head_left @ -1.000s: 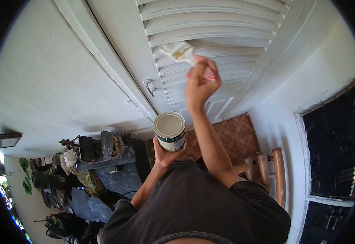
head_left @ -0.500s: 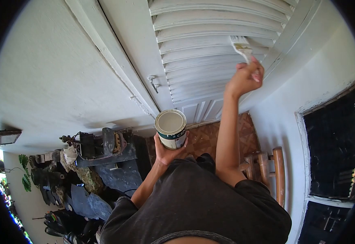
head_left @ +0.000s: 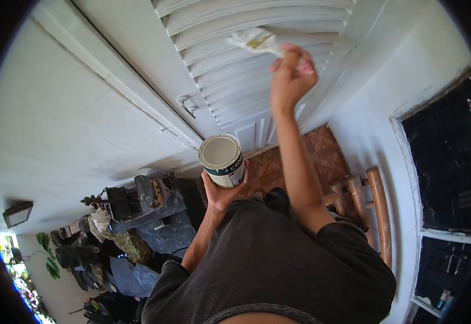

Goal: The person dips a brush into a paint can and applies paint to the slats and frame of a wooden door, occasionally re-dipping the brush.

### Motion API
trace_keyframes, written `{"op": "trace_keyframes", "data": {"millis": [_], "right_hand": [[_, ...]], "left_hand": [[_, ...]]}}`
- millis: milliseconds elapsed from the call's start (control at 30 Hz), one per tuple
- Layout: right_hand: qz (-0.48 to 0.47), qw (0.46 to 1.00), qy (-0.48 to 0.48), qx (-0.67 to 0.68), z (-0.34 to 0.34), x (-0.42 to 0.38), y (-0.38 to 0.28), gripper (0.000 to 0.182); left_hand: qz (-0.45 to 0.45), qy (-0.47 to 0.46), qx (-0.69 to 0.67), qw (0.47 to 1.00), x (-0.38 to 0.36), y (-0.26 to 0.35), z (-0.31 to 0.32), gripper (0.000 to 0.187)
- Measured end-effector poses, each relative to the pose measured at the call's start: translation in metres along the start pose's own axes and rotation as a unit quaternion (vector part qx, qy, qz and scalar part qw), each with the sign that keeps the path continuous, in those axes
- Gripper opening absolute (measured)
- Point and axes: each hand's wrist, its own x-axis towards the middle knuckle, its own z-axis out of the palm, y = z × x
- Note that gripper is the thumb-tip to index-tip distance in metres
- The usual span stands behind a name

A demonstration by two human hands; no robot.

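Note:
My left hand (head_left: 222,191) is wrapped round a paint can (head_left: 228,171) in front of my body. The can is upright, with pale paint showing inside its open top. My right hand (head_left: 294,75) grips the handle of a paintbrush (head_left: 257,41), its white-coated bristles pointing left. The brush is at the slats of a white louvered door (head_left: 214,56); motion blur hides whether the bristles touch them. A metal door handle (head_left: 186,106) sits on the door's left side, above the can.
A wooden chair (head_left: 378,208) stands at my right, by the wall below a dark window (head_left: 443,156). Cluttered dark equipment and a sewing-machine-like object (head_left: 143,197) fill a surface at my left. Brown patterned floor (head_left: 322,148) shows below the door.
My right hand has swept the brush leftward along the slats, and the brush has turned from pointing up to pointing left. The view has tilted slightly; the can stays held.

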Motion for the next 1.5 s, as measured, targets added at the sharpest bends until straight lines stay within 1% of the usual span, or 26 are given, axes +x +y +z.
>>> {"op": "trace_keyframes", "data": {"millis": [33, 100, 167, 267, 300, 400, 433, 500, 533, 567, 600, 667, 733, 767, 867, 933, 1000, 1067, 1167, 1267, 1300, 1367, 1400, 1433, 1467, 1500], "right_hand": [[-0.035, 0.999, 0.027, -0.004, -0.010, 0.022, 0.005, 0.018], [-0.072, 0.992, 0.083, -0.059, -0.030, 0.063, 0.002, 0.018], [-0.151, 0.968, 0.154, -0.127, -0.053, 0.104, 0.010, 0.019], [-0.166, 0.954, 0.224, -0.110, -0.073, 0.132, -0.002, 0.019], [-0.173, 0.952, 0.231, -0.103, -0.077, 0.134, -0.003, 0.019], [-0.122, 0.968, 0.207, -0.077, -0.069, 0.126, 0.013, 0.020], [-0.133, 0.966, 0.212, -0.058, -0.054, 0.115, 0.019, 0.018], [-0.060, 0.987, 0.143, -0.033, -0.035, 0.075, 0.021, 0.015], [-0.042, 0.992, 0.115, -0.021, -0.021, 0.054, 0.032, 0.014], [-0.064, 0.994, 0.085, -0.016, -0.002, 0.028, 0.037, 0.014], [-0.044, 0.998, 0.038, 0.018, 0.016, 0.001, 0.039, 0.016], [0.061, 0.993, -0.067, 0.074, 0.037, -0.046, 0.011, 0.018], [0.087, 0.992, -0.071, 0.059, 0.046, -0.058, -0.002, 0.019], [0.069, 0.993, -0.046, 0.082, 0.045, -0.055, 0.002, 0.017], [0.013, 0.997, 0.026, 0.069, 0.018, -0.009, 0.024, 0.017], [0.019, 0.997, 0.058, 0.054, -0.006, 0.027, 0.005, 0.018], [-0.130, 0.980, 0.136, -0.063, -0.035, 0.087, 0.032, 0.019], [-0.194, 0.956, 0.198, -0.095, -0.059, 0.133, 0.035, 0.018], [-0.183, 0.949, 0.239, -0.093, -0.071, 0.150, 0.011, 0.018], [-0.243, 0.924, 0.285, -0.080, -0.069, 0.147, 0.030, 0.014], [-0.219, 0.932, 0.277, -0.080, -0.064, 0.138, 0.042, 0.013], [-0.222, 0.942, 0.241, -0.071, -0.043, 0.112, 0.061, 0.011], [-0.207, 0.952, 0.216, -0.062, -0.029, 0.094, 0.057, 0.009], [-0.168, 0.969, 0.173, -0.044, -0.015, 0.076, 0.050, 0.009], [-0.258, 0.947, 0.156, -0.114, -0.003, 0.060, 0.036, 0.011], [-0.245, 0.957, 0.126, -0.086, 0.004, 0.044, 0.021, 0.013]], "left_hand": [[-0.007, -0.002, 0.002, 1.000, 0.001, 0.001, 0.000, 0.080], [-0.009, 0.000, 0.016, 1.000, 0.001, 0.003, -0.001, 0.080], [0.002, 0.004, 0.037, 0.999, 0.001, 0.004, -0.002, 0.080], [0.000, 0.007, 0.044, 0.999, 0.000, 0.008, -0.004, 0.082], [0.001, 0.008, 0.038, 0.999, 0.001, 0.009, -0.004, 0.082], [0.003, 0.016, 0.020, 1.000, -0.001, 0.007, -0.004, 0.084], [0.003, 0.019, 0.017, 1.000, -0.001, 0.006, -0.003, 0.085], [0.003, 0.018, 0.024, 1.000, 0.001, 0.006, 0.000, 0.085], [0.006, 0.013, 0.032, 0.999, 0.001, 0.005, -0.002, 0.086], [0.010, 0.009, 0.040, 0.999, 0.002, 0.004, -0.003, 0.086], [0.007, 0.021, 0.024, 0.999, 0.002, 0.003, -0.002, 0.086], [0.000, 0.044, -0.005, 0.999, 0.001, 0.001, 0.001, 0.086], [-0.002, 0.002, 0.049, 0.999, 0.006, 0.006, -0.014, 0.085], [-0.002, -0.019, 0.074, 0.997, 0.008, 0.010, -0.021, 0.085], [-0.023, -0.011, 0.045, 0.999, 0.007, -0.003, -0.004, 0.081], [-0.015, -0.003, 0.055, 0.998, 0.005, -0.003, -0.002, 0.081], [-0.008, 0.005, 0.058, 0.998, 0.004, -0.002, -0.001, 0.082], [0.000, 0.016, 0.055, 0.998, 0.001, -0.003, 0.000, 0.083], [0.003, 0.021, 0.065, 0.998, -0.002, 0.000, 0.001, 0.078], [-0.010, 0.030, 0.055, 0.998, -0.002, 0.000, 0.003, 0.078], [-0.007, 0.031, 0.058, 0.998, -0.003, 0.000, 0.003, 0.079], [-0.003, 0.034, 0.066, 0.997, -0.001, -0.002, 0.005, 0.080], [-0.004, 0.039, 0.069, 0.997, 0.001, -0.002, 0.006, 0.081], [-0.004, 0.044, 0.071, 0.996, 0.003, -0.002, 0.007, 0.081], [-0.002, 0.049, 0.072, 0.996, 0.003, -0.003, 0.007, 0.082], [-0.002, 0.051, 0.082, 0.995, 0.003, -0.003, 0.007, 0.082]]}}
